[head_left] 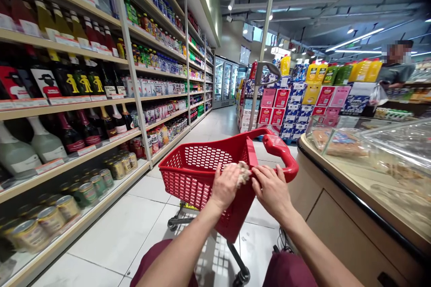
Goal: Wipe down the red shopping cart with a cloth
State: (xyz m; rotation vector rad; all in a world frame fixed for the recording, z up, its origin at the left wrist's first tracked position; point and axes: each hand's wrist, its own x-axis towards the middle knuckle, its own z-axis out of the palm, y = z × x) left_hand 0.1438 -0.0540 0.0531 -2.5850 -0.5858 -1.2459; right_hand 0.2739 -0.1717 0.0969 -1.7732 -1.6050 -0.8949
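A red plastic shopping cart (202, 159) stands on the tiled floor in front of me, side-on, its handle to the right. My left hand (225, 184) is closed on a crumpled beige cloth (243, 175), pressed to the cart's near upper edge. Just right of the cloth, my right hand (272, 190) has its fingers curled over the cart's rim by the base of the red handle (288, 161). Some of its fingertips are hidden behind the edge.
Shelves (77, 157) of bottles and cans line the left side. At right is a glass-topped counter (336, 197). Stacked drink boxes (272, 107) stand ahead beside a metal pole (261, 71). A person (399, 71) stands at far right. Pale tiles (107, 219) cover the aisle.
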